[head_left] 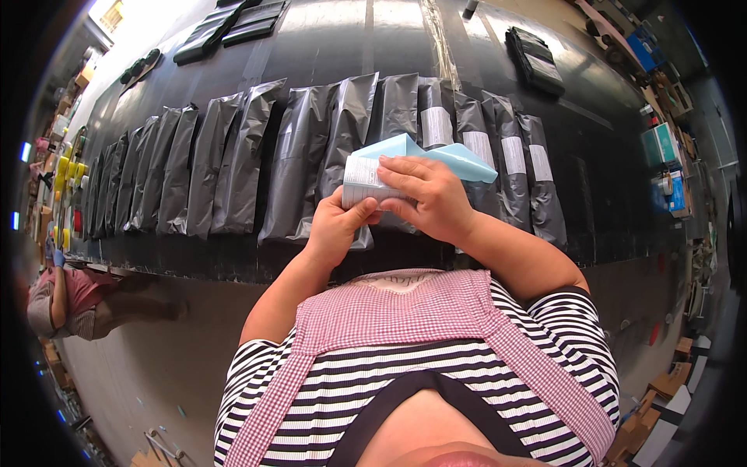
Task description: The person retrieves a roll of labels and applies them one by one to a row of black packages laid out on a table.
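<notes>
Item: label sheet (pixel 366 180), pinched by my left hand (pixel 336 226) and right hand (pixel 426 194). Four grey mailer bags (pixel 498 156) labelled; roughly fifteen bare bags (pixel 233 163) remain, I judge.

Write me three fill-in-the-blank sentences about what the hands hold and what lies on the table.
1. Both hands, left hand and right hand, hold a white label with a light ____ backing sheet.
2. The mailer bags in the row are ____ in colour.
3. The bags lie on a ____ table.

Missing words: blue; grey; black
</notes>
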`<state>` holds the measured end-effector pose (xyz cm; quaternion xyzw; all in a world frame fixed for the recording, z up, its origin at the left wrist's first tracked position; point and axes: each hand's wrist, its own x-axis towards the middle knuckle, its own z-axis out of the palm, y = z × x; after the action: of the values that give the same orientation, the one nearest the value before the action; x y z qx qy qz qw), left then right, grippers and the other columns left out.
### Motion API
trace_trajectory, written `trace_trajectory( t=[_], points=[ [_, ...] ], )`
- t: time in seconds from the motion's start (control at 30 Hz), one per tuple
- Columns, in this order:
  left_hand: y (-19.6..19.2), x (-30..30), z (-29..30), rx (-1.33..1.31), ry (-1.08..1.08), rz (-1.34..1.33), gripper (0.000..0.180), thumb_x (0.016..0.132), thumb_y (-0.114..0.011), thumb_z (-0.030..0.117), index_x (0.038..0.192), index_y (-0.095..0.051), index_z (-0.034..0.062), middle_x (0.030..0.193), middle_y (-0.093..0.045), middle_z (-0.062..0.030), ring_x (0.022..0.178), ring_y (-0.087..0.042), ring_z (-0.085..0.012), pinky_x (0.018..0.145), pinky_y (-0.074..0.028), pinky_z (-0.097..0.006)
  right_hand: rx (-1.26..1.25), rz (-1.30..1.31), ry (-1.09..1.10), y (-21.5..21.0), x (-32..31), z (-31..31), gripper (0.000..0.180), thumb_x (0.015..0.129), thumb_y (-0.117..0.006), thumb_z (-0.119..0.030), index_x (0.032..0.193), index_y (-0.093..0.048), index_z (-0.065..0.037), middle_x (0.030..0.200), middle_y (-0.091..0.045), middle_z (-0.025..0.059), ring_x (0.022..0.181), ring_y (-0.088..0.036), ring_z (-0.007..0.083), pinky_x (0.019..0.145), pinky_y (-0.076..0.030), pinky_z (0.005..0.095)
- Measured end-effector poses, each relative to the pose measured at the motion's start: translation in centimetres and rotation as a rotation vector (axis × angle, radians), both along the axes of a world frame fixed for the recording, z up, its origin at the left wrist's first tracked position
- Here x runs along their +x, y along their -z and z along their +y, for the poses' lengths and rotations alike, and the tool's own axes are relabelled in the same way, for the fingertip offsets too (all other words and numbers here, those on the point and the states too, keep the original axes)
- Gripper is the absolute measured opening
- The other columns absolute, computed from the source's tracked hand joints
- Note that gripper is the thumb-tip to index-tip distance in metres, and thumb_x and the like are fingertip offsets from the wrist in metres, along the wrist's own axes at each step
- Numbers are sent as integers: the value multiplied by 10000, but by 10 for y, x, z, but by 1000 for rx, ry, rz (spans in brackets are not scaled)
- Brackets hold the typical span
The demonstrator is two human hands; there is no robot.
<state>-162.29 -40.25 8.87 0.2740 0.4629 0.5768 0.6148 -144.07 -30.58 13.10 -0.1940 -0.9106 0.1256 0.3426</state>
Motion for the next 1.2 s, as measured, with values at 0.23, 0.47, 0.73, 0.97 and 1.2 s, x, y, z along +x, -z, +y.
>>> trace_trajectory(
  t=[0.23, 0.47, 0.73, 0.97, 1.2],
  points=[
    [12, 0, 8, 135, -57, 184, 217, 907, -731, 115, 1085, -681, 1, 1054, -607, -25, 875, -616, -128, 799, -522, -273, -2, 47, 50, 0, -5, 4, 293, 776, -786, -208, 1055, -757, -123, 1147, -726, -3, 1063, -644, 188, 929, -414, 347],
    [17, 0, 11, 176, -47, 548, 195, 855, -744, 83, 1024, -711, -9, 1045, -550, -38, 888, -601, -165, 797, -501, -305, -303, 40, -29, 8, -2, 41, 204, 852, -735, -194, 1010, -756, -66, 1032, -748, 39, 896, -671, 187, 761, -492, 329],
    [20, -63, -18, -189, 261, 408, 179, 876, -718, 70, 998, -672, -51, 935, -586, -41, 789, -614, -139, 745, -517, -304, -1273, 407, 328, -50, -4, 155, 265, 982, -644, -290, 1030, -742, -48, 908, -710, 51, 767, -644, 143, 622, -504, 266],
    [65, -158, -104, 266, -235, -430, 555, 945, -672, 312, 1367, -519, -15, 1352, -564, -198, 1149, -600, -241, 835, -554, -308, -161, 376, 171, 55, -21, 135, 292, 925, -680, -49, 1216, -688, -53, 1302, -650, 136, 1183, -634, 222, 982, -507, 309],
    [61, -272, -131, 462, -942, -371, 668, 944, -653, 291, 1407, -372, -100, 1362, -516, -263, 1148, -620, -290, 933, -588, -306, -99, 162, 131, 105, -27, 125, 359, 844, -729, -58, 1201, -690, -68, 1359, -597, 159, 1319, -517, 333, 1072, -450, 405]
  ],
)
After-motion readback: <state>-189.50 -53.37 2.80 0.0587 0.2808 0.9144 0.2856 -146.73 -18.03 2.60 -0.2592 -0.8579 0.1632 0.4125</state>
